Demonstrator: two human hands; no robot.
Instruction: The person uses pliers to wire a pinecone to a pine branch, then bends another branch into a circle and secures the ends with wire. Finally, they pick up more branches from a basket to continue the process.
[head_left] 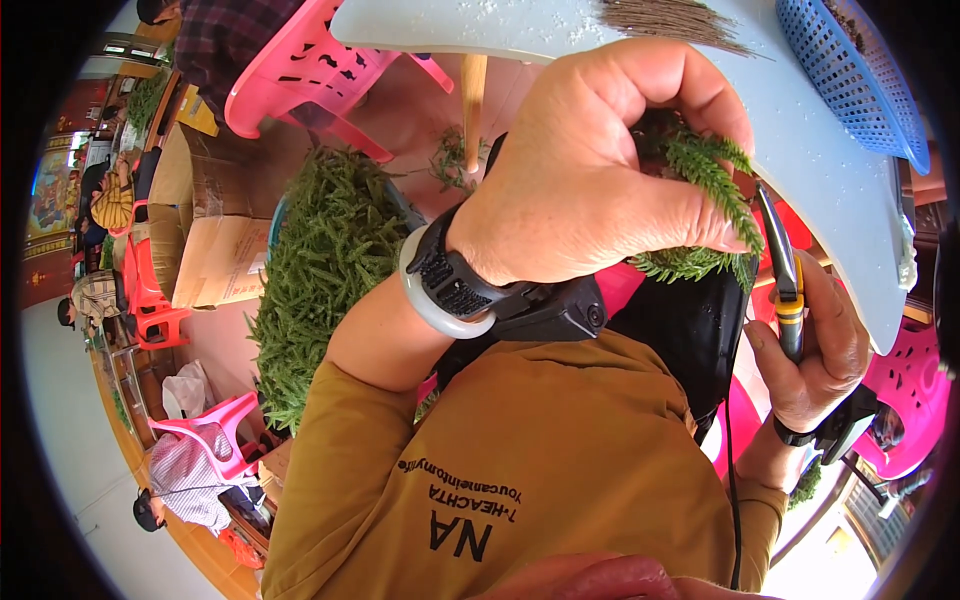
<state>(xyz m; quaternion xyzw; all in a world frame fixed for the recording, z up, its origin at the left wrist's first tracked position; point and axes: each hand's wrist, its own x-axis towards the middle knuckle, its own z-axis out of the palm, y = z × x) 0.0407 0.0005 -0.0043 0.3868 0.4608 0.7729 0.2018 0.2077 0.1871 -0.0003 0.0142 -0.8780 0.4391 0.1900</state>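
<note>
My left hand [590, 170] is raised in front of my chest, its thumb and fingers curled round a green needle-leaved sprig [712, 178]. Part of the sprig lies hidden behind the thumb and palm. Just to the right, my right hand [825, 355] grips a pair of pliers [787, 290] with yellow and grey handles. Their metal jaws point upward beside the sprig's right edge; whether they touch it, I cannot tell. A white bangle [425, 295] and a black strap with a small camera [555, 310] circle my left wrist.
A pale table [820, 180] curves round at the far right, bearing thin brown sticks [680, 22] and a blue basket [850, 85]. Left of me stands a heap of green sprigs [325, 260], near a cardboard box [225, 245] and a pink chair [310, 65]. Other people sit farther left.
</note>
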